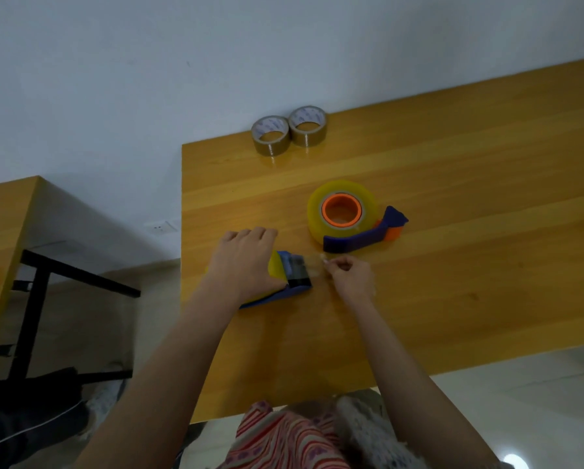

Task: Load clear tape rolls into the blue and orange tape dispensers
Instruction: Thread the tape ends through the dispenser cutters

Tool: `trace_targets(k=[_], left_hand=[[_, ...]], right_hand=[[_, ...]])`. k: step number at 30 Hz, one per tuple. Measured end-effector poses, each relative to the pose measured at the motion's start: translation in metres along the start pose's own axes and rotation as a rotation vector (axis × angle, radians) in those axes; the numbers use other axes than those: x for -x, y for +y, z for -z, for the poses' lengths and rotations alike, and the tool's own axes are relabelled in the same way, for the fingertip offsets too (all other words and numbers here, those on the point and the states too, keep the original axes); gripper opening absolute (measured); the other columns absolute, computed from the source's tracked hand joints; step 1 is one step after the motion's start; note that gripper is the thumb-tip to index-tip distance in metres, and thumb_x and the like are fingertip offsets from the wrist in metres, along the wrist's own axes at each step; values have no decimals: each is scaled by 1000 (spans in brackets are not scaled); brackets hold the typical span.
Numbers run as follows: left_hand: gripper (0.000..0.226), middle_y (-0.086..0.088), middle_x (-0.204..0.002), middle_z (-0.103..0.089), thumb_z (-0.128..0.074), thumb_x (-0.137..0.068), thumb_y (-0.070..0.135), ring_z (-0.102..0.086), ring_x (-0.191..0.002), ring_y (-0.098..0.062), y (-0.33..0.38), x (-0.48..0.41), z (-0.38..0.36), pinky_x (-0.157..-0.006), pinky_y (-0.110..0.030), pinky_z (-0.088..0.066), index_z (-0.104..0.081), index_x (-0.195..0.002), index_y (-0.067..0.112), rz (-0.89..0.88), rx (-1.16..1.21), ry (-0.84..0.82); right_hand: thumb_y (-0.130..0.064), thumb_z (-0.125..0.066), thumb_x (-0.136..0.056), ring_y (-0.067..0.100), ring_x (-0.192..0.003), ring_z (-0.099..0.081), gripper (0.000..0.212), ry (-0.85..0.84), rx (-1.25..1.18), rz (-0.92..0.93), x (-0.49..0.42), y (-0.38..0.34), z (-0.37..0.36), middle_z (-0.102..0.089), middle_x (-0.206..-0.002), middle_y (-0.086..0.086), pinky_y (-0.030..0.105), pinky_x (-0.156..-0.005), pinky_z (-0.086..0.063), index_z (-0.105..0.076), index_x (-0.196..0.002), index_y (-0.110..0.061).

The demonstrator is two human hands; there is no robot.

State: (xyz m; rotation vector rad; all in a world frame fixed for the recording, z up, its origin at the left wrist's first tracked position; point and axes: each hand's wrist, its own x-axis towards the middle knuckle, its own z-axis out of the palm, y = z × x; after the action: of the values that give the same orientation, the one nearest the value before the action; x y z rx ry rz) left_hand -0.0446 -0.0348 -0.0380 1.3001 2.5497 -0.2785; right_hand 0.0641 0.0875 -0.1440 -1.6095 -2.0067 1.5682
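My left hand (241, 262) is pressed down over the near dispenser (277, 286) at the front of the bench (453, 231), fingers spread across its yellowish tape roll (274, 265), pinning it flat. My right hand (350, 275) sits just beside the dispenser's dark cutter end, fingers pinched narrow on what looks like the loose tape end (319, 262); it is blurred, so I can't swear the film is gripped. That film will be light, limp and sticky, so I'd say hold it only at the very tip and keep it taut. The second dispenser (361, 236), with its orange hub, lies farther back, its clear roll (341, 211) already seated. Two brown rolls (289, 130) stand by the wall, untouched.
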Motion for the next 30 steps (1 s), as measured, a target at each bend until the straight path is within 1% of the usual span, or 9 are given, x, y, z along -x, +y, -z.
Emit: trace_targets(k=[3, 5, 7, 9, 12, 17, 21, 25, 30], left_hand=[[76, 1, -140, -45, -62, -76, 55, -47, -125, -22, -5, -1, -8, -94, -38, -44, -33, -138, 23, 58, 67, -90], [68, 3, -134, -51, -63, -74, 55, -51, -118, -22, -15, 3, -13, -86, -38, -50, -41, -131, 27, 85, 160, -91], [64, 2, -128, -56, -65, -72, 53, -54, -112, -24, -24, 7, -16, -80, -37, -51, -45, -127, 29, 86, 234, -76], [61, 0, -121, -60, -68, -72, 50, -57, -105, -24, -32, 10, -17, -74, -34, -49, -48, -125, 29, 97, 308, -59], [57, 1, -113, -63, -72, -70, 45, -59, -99, -22, -40, 15, -17, -73, -33, -49, -51, -121, 29, 105, 406, -45], [55, 3, -106, -65, -74, -69, 42, -60, -91, -18, -43, 17, -17, -69, -32, -50, -54, -119, 29, 103, 464, -31], [56, 2, -110, -62, -75, -68, 42, -57, -98, -19, -47, 17, -21, -73, -32, -49, -54, -118, 31, 102, 491, -19], [57, 0, -110, -60, -76, -67, 41, -54, -99, -18, -52, 19, -25, -72, -27, -40, -54, -119, 32, 111, 507, -8], [58, 3, -110, -59, -76, -66, 43, -53, -102, -16, -54, 19, -27, -74, -27, -39, -54, -119, 33, 99, 508, 0]], right_hand=[[-33, -69, -83, 20, -84, -66, 16, -27, -62, -18, 2, 2, 2, -66, -79, -1, 36, -79, -54, -64, -74, -20], [-30, -70, -83, 21, -85, -67, 20, -68, -137, -53, 6, 3, 1, -65, -76, -2, 40, -83, -56, -60, -67, -25], [-24, -71, -82, 27, -89, -68, 20, -123, -264, -121, 7, -1, -2, -67, -79, 4, 47, -83, -57, -59, -66, -23], [-17, -68, -85, 29, -91, -68, 18, -184, -383, -200, 8, -7, -4, -66, -82, 8, 47, -83, -58, -58, -70, -17], [-10, -63, -89, 25, -90, -66, 15, -260, -515, -252, 10, -16, -2, -65, -79, 6, 42, -83, -57, -56, -75, -12], [-12, -66, -86, 26, -100, -66, 10, -285, -511, -285, 9, -15, -2, -68, -96, 11, 45, -83, -57, -59, -79, -12], [-13, -67, -85, 26, -102, -66, 10, -284, -493, -315, 9, -15, -6, -69, -103, 15, 42, -78, -58, -60, -79, -13], [-13, -67, -86, 26, -98, -66, 14, -289, -449, -300, 9, -16, -10, -67, -89, 9, 39, -72, -59, -59, -75, -14], [-12, -66, -86, 20, -82, -62, 14, -299, -398, -294, 9, -19, -10, -62, -79, 7, 41, -73, -59, -58, -74, -12]])
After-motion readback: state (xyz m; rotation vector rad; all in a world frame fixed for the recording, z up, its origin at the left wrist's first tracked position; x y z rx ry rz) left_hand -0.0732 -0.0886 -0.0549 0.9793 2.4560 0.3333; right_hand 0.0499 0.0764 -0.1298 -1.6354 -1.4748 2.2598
